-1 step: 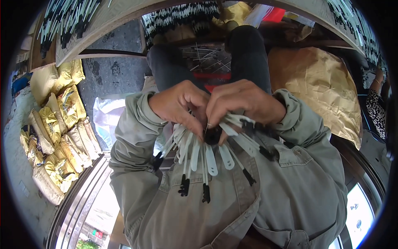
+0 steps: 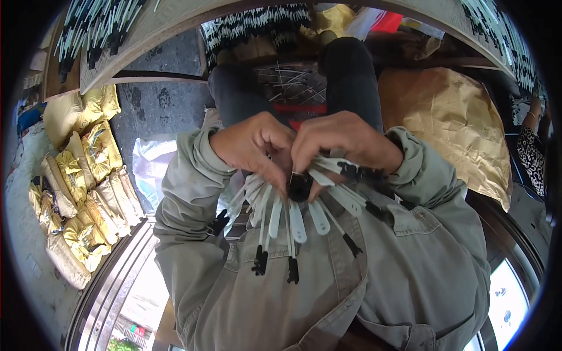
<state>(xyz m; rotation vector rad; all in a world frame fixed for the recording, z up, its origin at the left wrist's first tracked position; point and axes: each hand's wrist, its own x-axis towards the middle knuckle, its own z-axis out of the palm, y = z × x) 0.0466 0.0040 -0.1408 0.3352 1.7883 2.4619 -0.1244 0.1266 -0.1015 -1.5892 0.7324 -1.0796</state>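
Note:
Both my hands meet in front of my chest on what looks like an umbrella frame: a round black hub (image 2: 299, 186) with white ribs (image 2: 297, 224) fanned around it. Several of the ribs end in black plastic joints (image 2: 293, 270). My left hand (image 2: 255, 146) is closed, its thumb pressed to the ribs on the hub's left side. My right hand (image 2: 345, 140) is closed too, index finger at the hub's top edge and thumb partly hidden below it. A short piece of thin wire (image 2: 296, 174) shows beside the right fingertip; its other end is hidden.
Wrapped yellow and tan bundles (image 2: 82, 193) are stacked at the left. Brown paper (image 2: 448, 126) lies at the right. Bunches of black-and-white rods (image 2: 254, 26) sit beyond my knees, and loose thin rods (image 2: 295, 82) lie between them. Another person's arm (image 2: 531, 117) shows far right.
The black hub has tipped slightly so that more of its round face shows. The ribs have shifted a little with it, and my right fingers have lifted slightly.

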